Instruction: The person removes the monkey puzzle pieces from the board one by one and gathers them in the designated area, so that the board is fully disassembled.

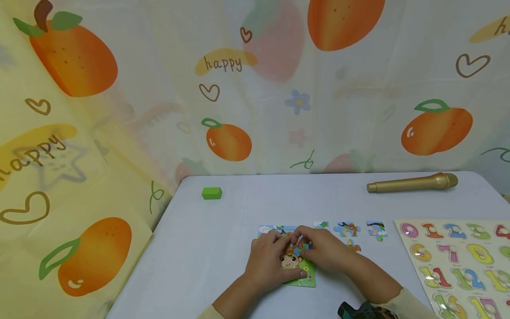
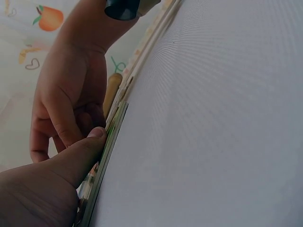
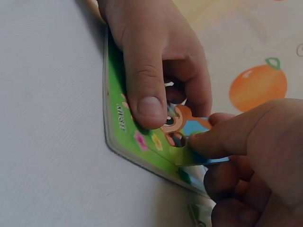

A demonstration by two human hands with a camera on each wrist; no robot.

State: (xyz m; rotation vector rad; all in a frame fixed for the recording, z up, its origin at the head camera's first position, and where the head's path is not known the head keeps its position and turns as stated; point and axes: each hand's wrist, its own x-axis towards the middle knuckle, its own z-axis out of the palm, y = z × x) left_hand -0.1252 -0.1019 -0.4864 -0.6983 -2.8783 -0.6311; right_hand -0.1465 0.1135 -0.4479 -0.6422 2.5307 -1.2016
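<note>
The picture puzzle board (image 1: 311, 280), with a monkey on a green ground, lies on the white table (image 1: 179, 270) in the lower middle of the head view. Over its 3 o'clock side, the right hand (image 1: 324, 249) pinches a puzzle piece (image 3: 185, 157) with a narrow grip, the thumb on its face and other fingers bent below. The piece sits slightly tilted; whether it touches the board all round cannot be told.

The left hand (image 1: 268, 259) spans the board from 9 o'clock, palm down, its thumb stretched toward 5 o'clock and pressing on the green border. Its fingers arch over toward 12 o'clock, spread wide from the thumb, their tips close to the right hand's. The left forearm comes in from 8 o'clock, the right from 4 o'clock, with a dark device (image 1: 364, 311) at the right sleeve.

Outward from the board, loose pieces (image 1: 347, 229) lie between 1 and 3 o'clock. Farther out are a number board (image 1: 434, 262) at 3 o'clock, a gold microphone (image 1: 412, 182) at 2 o'clock and a green block (image 1: 211, 193) at 10 o'clock. A fruit-print backdrop (image 1: 338, 119) hangs beyond the table.
</note>
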